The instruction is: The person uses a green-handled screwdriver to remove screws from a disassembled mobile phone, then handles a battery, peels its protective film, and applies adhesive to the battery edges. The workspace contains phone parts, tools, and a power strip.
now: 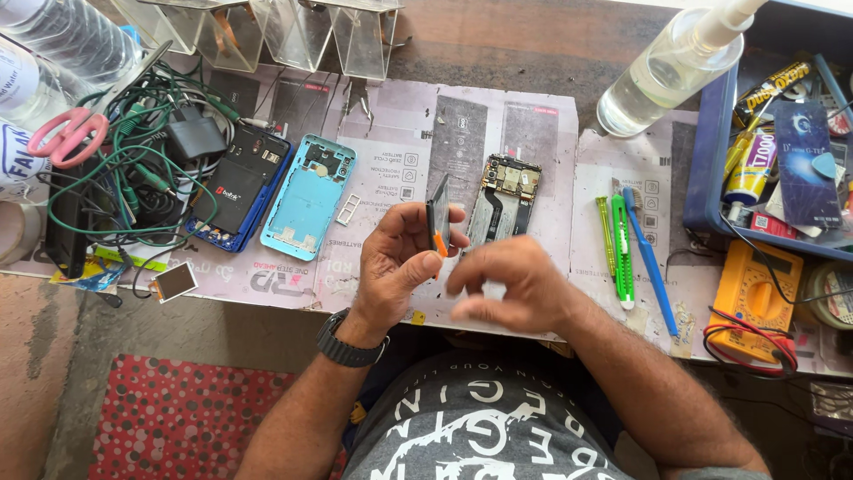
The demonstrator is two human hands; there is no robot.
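- The left hand holds a thin dark phone part upright, edge-on to the camera, pinched between thumb and fingers above the near edge of the table.
- A small orange tab shows at the lower edge of that part, just above the thumb.
- The right hand sits just beside the left, slightly lower and to the right of the part; its fingers are curled loosely and the fingertips point towards the orange tab. Whether they touch it, or hold anything, I cannot tell.
- A black watch is on the left wrist.
- Straight behind the held part lies an opened phone body with its circuit board showing, flat on the printed paper sheets.
- To the left lie a light blue phone frame and a dark blue phone with its black battery exposed, side by side.
- Further left is a tangle of green wires and pink-handled scissors.
- To the right lie green cutters and a blue tool, then a yellow meter and a blue tray of odds and ends.
- A clear spray bottle lies at the far right of the table.
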